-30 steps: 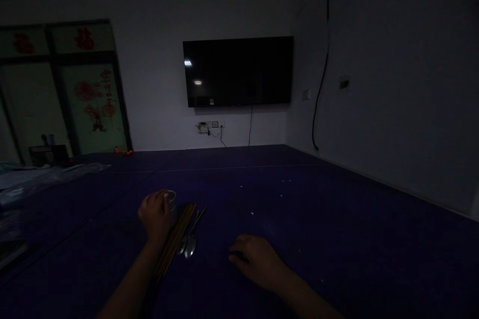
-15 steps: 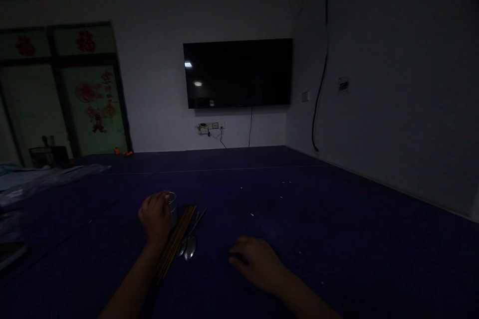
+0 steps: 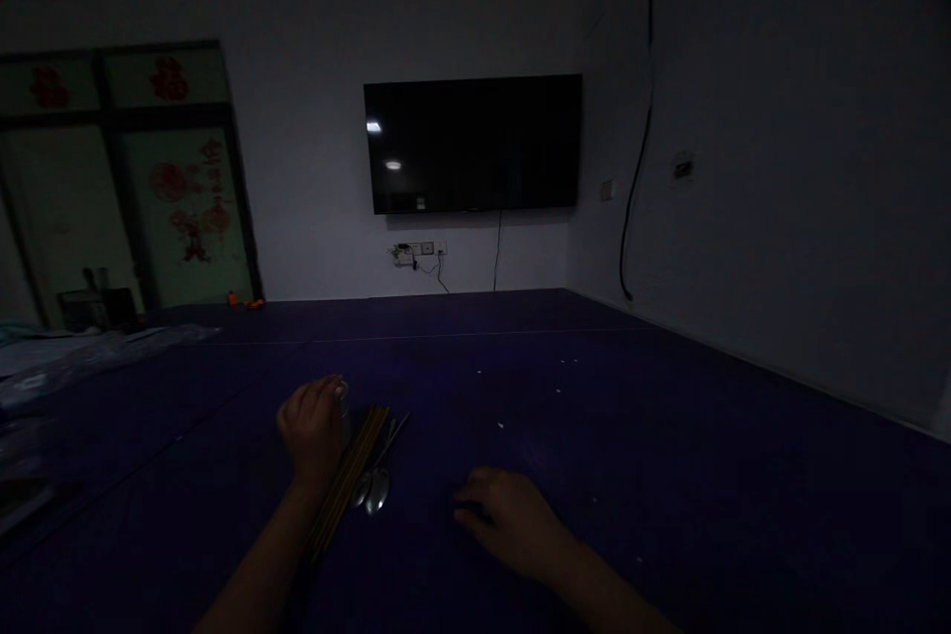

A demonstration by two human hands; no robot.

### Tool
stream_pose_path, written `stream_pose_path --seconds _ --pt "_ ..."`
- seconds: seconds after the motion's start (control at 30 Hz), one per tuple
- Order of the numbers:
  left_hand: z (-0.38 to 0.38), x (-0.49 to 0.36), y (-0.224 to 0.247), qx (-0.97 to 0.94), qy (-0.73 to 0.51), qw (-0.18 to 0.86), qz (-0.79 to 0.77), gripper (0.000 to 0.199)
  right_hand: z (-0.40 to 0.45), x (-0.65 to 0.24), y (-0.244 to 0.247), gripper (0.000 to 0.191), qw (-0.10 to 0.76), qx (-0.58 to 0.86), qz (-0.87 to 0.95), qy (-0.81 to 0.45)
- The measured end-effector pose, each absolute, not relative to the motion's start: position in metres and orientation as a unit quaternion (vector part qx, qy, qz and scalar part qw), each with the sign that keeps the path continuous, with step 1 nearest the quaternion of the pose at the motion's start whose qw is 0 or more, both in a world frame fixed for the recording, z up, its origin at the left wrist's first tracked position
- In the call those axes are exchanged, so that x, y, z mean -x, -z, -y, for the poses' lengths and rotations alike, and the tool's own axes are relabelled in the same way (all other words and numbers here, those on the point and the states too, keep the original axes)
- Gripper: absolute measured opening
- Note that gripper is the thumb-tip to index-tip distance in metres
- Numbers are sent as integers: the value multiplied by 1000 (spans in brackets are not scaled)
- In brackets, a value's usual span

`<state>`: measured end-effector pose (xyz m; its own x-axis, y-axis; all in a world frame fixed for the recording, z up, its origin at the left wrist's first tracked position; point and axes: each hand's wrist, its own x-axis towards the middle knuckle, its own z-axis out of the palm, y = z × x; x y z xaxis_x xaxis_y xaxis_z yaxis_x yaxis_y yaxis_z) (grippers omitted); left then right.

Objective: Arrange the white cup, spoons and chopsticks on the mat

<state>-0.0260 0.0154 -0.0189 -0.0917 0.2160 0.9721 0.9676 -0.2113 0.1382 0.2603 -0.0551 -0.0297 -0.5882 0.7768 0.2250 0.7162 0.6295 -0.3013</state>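
- The left hand (image 3: pixel 312 426) has closed more over the small cup (image 3: pixel 343 394) since a moment ago, so less of the cup shows now.
- The left hand's fingers wrap around the cup, which stands on the dark blue floor mat (image 3: pixel 669 436).
- The right hand (image 3: pixel 509 520) lies flat on the mat, loose and holding nothing.
- A bunch of chopsticks (image 3: pixel 349 475) lies just beside the left hand.
- Two spoons (image 3: pixel 375 490) lie next to the chopsticks, between the hands.
- A black TV (image 3: pixel 473 143) hangs on the far wall.
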Motion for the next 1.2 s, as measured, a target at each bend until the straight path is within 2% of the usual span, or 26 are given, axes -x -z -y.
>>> stream_pose_path --seconds 0.2,0.33,0.43,0.6,0.9,1.07,1.2 --pt "-12 15 16 581 497 444 468 26 55 -260 30 26 175 427 882 -93" --pt "-8 1 18 644 448 450 426 29 56 -260 30 25 172 425 884 -90" --pt "-5 -10 19 673 423 456 400 23 55 -261 31 24 175 425 884 -90" --pt "1 -22 19 698 417 461 355 22 53 -260 32 23 169 433 881 -92" --pt "3 -45 26 761 487 248 349 32 54 -260 32 24 175 425 884 -88" --pt "-1 -51 28 731 524 87 430 35 54 -259 32 24 165 434 881 -93" --pt "-11 -48 35 705 499 -17 504 35 54 -260 31 24 168 423 886 -90"
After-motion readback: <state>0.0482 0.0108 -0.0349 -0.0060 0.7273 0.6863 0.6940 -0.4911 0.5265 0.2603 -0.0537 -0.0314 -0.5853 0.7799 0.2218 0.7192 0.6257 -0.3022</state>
